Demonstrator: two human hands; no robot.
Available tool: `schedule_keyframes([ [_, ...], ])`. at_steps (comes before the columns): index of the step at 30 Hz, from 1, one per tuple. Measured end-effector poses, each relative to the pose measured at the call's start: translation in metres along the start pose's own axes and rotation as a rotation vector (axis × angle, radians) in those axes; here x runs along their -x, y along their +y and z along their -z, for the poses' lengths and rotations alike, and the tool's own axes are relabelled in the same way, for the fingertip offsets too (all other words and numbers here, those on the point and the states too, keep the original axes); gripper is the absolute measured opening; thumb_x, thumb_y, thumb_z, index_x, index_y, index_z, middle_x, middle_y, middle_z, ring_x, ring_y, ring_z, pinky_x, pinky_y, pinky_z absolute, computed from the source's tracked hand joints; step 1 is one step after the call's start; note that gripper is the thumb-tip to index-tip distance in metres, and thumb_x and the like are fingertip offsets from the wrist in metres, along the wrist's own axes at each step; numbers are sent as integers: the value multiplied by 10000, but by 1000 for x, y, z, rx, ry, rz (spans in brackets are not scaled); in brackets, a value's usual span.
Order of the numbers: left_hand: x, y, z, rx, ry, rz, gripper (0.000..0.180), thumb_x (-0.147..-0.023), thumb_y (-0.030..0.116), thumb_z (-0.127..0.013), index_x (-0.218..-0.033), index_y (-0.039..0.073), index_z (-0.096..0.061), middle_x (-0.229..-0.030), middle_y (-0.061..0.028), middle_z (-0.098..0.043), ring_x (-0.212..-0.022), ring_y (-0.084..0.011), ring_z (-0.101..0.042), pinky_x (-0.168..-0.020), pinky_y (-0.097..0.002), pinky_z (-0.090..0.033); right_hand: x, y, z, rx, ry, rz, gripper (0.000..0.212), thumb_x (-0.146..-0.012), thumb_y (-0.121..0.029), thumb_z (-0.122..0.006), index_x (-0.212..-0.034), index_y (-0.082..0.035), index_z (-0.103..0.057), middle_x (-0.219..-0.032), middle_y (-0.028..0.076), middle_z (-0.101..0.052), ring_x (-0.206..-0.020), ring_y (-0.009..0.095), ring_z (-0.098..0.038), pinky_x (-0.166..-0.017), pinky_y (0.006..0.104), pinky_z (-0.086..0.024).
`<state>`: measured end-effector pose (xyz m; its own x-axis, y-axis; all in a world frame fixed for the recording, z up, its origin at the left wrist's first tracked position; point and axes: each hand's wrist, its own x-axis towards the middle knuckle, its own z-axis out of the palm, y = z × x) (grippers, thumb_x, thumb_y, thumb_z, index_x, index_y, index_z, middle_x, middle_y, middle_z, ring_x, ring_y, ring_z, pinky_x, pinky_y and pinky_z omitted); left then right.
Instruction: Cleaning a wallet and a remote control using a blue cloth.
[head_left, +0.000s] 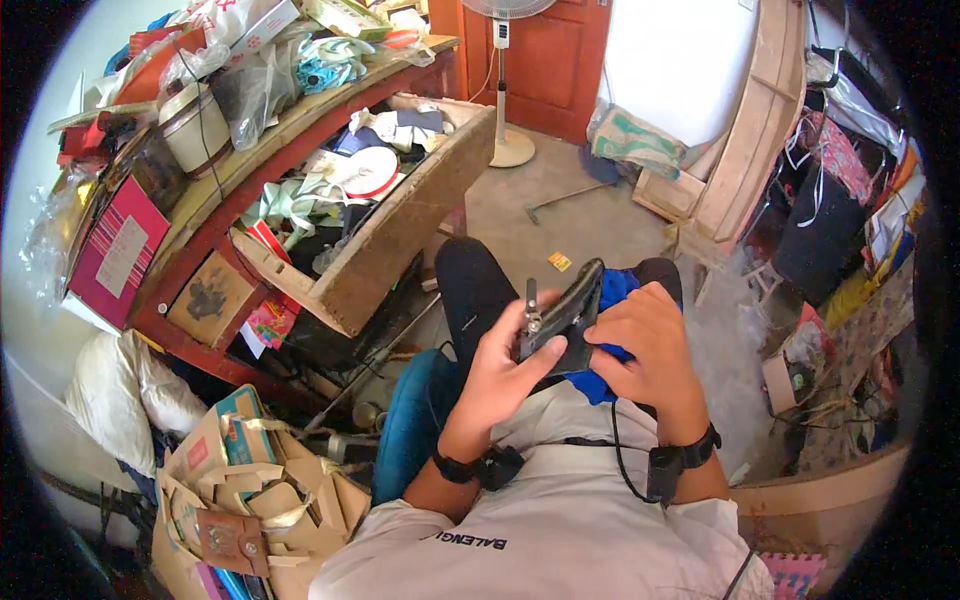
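Above my lap, my left hand (505, 365) is closed on a black, wallet-like leather piece (572, 325), its thumb pressed on the near side. A small metal fitting (533, 318) shows beside the left fingers. My right hand (648, 345) grips the piece's right edge with bent fingers; the fingertips are partly hidden. Bright blue cloth (592, 388) lies beneath and behind the piece, partly covered by the right hand. Both wrists wear black straps with small boxes, and a black cable (618, 455) hangs by the right one.
An open wooden drawer (400, 220) full of cloths juts out at the left. Below it stands a cardboard box (340, 495) with a brown leather pouch (232, 543) on it. A fan (502, 100) and a long-handled tool (570, 200) are ahead. Wooden furniture (750, 120) and piled goods line the right.
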<state>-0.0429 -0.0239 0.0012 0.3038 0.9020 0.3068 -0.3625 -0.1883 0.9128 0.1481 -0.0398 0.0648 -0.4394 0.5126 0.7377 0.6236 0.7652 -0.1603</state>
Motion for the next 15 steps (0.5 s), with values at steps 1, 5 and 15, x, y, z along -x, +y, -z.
schedule_keyframes([
  [1, 0, -1, 1, -38, -25, 38, 472, -914, 63, -645, -1359, 4, -499, -1179, -81, -619, -1046, -111, -579, -898, -268, -475, -2, -2, 0, 3, -10, -2, 259, -630, -149, -779, -857, -138, -657, -781, 22, -638, -687, 226, -573, -628, 363, -399],
  [5, 0, -4, 1, -259, 78, -168, 268, -960, 106, -611, -1182, -42, -635, -1067, -66, -673, -946, -110, -607, -844, -273, -497, -10, -14, -2, -20, -98, -189, 246, -680, -195, -791, -883, -134, -667, -762, 29, -628, -699, 237, -588, -631, 369, -402],
  [15, 6, -10, -11, -32, 182, -59, 226, -975, 134, -604, -1118, -34, -652, -986, -62, -680, -901, -93, -600, -807, -264, -496, 5, 0, -16, -56, -16, -112, 233, -667, -204, -791, -856, -125, -680, -709, 39, -582, -668, 247, -561, -619, 377, -390],
])
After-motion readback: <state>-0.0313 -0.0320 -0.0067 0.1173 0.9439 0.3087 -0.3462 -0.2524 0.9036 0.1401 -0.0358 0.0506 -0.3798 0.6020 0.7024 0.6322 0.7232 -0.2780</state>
